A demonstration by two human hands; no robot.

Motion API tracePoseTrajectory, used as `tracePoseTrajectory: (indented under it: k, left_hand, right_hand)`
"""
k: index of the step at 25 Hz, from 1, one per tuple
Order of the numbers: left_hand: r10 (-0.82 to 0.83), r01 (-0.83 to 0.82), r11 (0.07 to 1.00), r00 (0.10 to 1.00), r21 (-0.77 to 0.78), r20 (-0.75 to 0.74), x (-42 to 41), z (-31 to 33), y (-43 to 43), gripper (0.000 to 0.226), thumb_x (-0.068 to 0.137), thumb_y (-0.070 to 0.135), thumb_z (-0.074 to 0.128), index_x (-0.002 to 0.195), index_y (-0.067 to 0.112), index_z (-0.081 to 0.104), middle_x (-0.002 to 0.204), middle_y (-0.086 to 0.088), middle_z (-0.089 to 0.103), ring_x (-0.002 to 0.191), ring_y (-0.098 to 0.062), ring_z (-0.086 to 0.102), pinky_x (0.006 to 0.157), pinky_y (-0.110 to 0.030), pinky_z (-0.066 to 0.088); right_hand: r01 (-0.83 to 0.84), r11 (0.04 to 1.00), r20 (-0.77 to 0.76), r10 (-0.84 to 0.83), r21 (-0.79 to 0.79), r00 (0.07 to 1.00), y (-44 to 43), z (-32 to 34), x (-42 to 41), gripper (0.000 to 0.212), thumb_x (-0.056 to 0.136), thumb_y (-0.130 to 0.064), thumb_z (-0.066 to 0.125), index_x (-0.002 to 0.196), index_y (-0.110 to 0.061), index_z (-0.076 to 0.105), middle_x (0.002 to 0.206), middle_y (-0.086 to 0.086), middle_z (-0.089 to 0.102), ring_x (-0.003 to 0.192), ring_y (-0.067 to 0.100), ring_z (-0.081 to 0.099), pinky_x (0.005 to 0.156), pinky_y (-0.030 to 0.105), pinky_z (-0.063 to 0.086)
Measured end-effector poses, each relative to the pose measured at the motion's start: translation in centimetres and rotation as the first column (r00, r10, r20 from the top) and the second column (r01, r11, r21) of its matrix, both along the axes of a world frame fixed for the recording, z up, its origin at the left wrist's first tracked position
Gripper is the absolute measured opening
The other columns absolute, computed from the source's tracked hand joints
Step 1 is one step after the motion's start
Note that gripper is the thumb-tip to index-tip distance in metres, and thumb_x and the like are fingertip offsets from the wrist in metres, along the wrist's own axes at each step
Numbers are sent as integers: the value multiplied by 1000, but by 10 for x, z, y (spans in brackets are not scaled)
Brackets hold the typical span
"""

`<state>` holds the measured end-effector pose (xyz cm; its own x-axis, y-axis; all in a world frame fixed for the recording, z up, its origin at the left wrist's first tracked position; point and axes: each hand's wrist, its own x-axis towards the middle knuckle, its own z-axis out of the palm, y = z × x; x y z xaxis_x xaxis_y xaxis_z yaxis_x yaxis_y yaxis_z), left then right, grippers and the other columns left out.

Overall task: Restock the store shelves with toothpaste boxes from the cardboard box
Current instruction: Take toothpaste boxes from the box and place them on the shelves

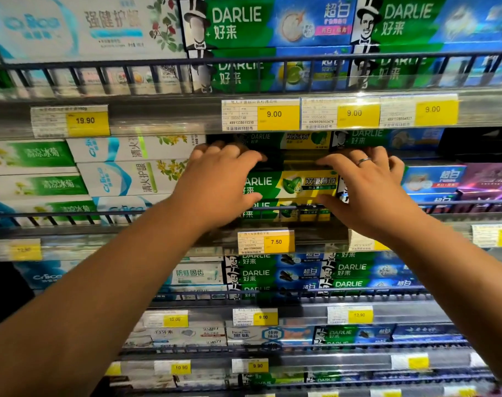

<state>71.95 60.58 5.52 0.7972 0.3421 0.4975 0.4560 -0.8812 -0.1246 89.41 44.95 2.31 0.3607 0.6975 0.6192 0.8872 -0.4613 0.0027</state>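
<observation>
Green-and-yellow toothpaste box (pixel 301 184) sits on the middle shelf (pixel 158 233), on top of a matching box (pixel 287 212) behind the wire rail. Judged mid-placement: this slot is nearly filled, with a dark gap above. The cardboard box is out of view, so remaining stock is unknown. Left hand (pixel 218 184) and right hand (pixel 367 190) each clasp one end, fingers curled over the top edge, thumbs under the front.
</observation>
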Motion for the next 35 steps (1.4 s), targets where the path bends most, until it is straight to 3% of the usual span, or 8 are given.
tracePoseTrajectory:
  k: [4,12,17,20,26,29,32,35]
  left_hand:
    - [51,-44,999,963,32,-265,19,19,1,71,85,45,65,146,30,31,135,-4,52,123,-26,49,98,-40,41]
    - [52,-50,999,969,17,-242,21,11,4,62,91,31,62,145,27,33,122,-7,59,112,-28,54,83,-36,44]
    - [-9,23,996,987,-89,163,-5,-18,-2,59,87,30,66,140,27,41,126,-6,51,115,-26,49,95,-36,42]
    - [161,-2,930,901,-367,404,-30,-53,-12,44,87,31,66,129,29,52,123,2,54,116,-19,50,98,-34,39]
    - [370,-69,815,826,-575,425,-29,-76,-22,52,84,46,63,131,41,43,127,20,54,130,-11,34,105,-34,15]
    - [396,-52,790,804,-612,443,-26,-76,-23,50,83,46,63,130,42,44,123,21,54,130,-11,34,106,-36,14]
    - [394,15,746,797,-666,459,-25,-75,-24,46,84,45,64,125,45,45,114,28,51,128,-10,40,105,-37,15]
    - [382,110,682,789,-723,481,-22,-75,-22,42,83,45,65,117,52,43,115,27,53,122,-11,46,109,-43,29]
  right_hand:
    - [31,988,-33,-36,-152,999,9,16,2,59,87,-51,56,140,-38,34,134,6,50,125,34,35,98,48,26]
    - [-6,991,-123,-11,-136,992,16,17,10,49,89,-42,58,135,-43,39,126,6,55,119,36,45,100,55,29]
    - [-21,994,-148,5,-104,989,14,13,10,48,91,-38,58,134,-45,39,106,6,58,114,37,46,97,53,31]
    - [-15,995,-135,2,-100,991,12,15,5,47,92,-35,58,135,-44,40,91,1,46,109,38,48,93,51,33]
    - [2,995,-134,-16,-101,991,11,8,7,49,92,-34,56,137,-45,39,97,8,46,109,40,45,95,50,30]
    - [14,1000,-105,-12,16,994,10,-9,7,51,87,-25,65,132,-42,48,125,15,51,111,40,38,99,56,26]
    - [1,983,-75,13,183,997,3,-29,-1,51,78,-16,70,124,-34,56,126,11,50,115,33,31,95,55,27]
    - [-12,957,-247,86,288,965,-8,-49,-19,46,80,-17,67,123,-30,56,126,3,50,114,28,37,88,44,31]
